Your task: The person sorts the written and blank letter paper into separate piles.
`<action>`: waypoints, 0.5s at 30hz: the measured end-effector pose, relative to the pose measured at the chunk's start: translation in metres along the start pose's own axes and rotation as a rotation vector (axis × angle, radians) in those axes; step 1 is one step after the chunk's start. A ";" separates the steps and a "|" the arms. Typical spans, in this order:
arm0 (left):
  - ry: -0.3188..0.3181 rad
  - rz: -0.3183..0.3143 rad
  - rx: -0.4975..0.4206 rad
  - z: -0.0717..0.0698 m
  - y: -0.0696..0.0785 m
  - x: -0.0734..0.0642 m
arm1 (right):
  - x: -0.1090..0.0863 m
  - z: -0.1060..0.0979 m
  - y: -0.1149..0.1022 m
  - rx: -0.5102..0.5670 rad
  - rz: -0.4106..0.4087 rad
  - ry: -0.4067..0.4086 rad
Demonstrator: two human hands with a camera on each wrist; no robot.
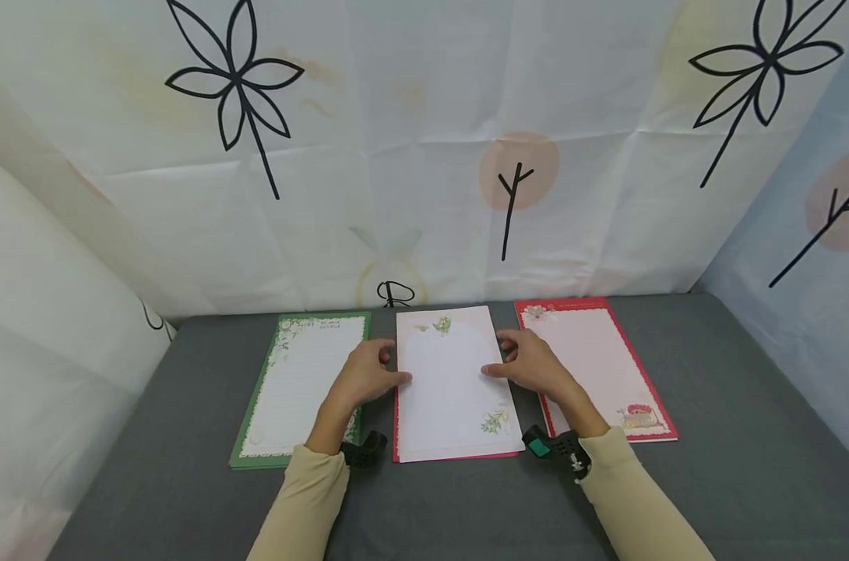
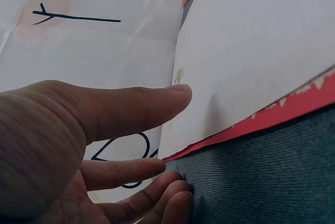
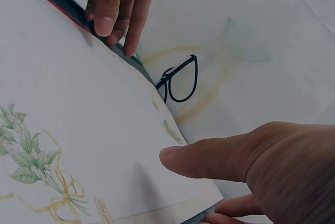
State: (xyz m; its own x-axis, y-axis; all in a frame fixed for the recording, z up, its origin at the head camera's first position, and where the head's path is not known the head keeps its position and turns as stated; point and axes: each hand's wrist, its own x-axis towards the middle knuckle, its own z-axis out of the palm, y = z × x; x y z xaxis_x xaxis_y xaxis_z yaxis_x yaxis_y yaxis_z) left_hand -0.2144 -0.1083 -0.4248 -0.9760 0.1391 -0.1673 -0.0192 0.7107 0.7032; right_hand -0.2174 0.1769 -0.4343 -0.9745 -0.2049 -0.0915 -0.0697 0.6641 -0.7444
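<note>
A white sheet with green leaf sprigs (image 1: 449, 397) lies in the middle of the grey table, on top of a red-bordered sheet (image 2: 290, 110) that shows along its left and bottom edges. At its left edge is my left hand (image 1: 370, 374), the thumb extended over the paper and the other fingers beside the edge. My right hand (image 1: 533, 365) is at the right edge in a similar pose. In the wrist views both thumbs seem to hover just above the sheet, each near a faint shadow. Neither hand visibly pinches the paper.
Left of the middle sheet lies a green-bordered paper stack (image 1: 305, 397), partly under my left arm. A red-bordered stack (image 1: 600, 358) lies on the right, partly behind my right hand. A printed white cloth (image 1: 410, 171) hangs behind the grey table (image 1: 747, 436).
</note>
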 end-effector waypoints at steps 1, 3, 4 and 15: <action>-0.003 -0.003 0.002 0.000 0.000 0.000 | 0.000 0.000 0.000 -0.009 0.002 -0.001; -0.006 -0.001 0.010 0.000 -0.001 0.000 | 0.000 0.001 -0.001 -0.026 0.003 -0.003; -0.007 0.000 0.012 0.000 -0.001 0.001 | 0.000 0.001 -0.002 -0.034 0.004 -0.003; -0.018 0.016 0.033 0.005 -0.003 0.001 | 0.002 0.003 -0.003 -0.081 -0.039 0.000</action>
State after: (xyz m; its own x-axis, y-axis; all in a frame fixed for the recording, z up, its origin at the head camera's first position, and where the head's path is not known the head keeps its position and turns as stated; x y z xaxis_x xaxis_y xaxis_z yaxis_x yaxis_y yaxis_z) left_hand -0.2144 -0.1068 -0.4300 -0.9722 0.1624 -0.1689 0.0036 0.7309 0.6824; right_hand -0.2186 0.1723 -0.4336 -0.9707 -0.2318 -0.0635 -0.1248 0.7119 -0.6911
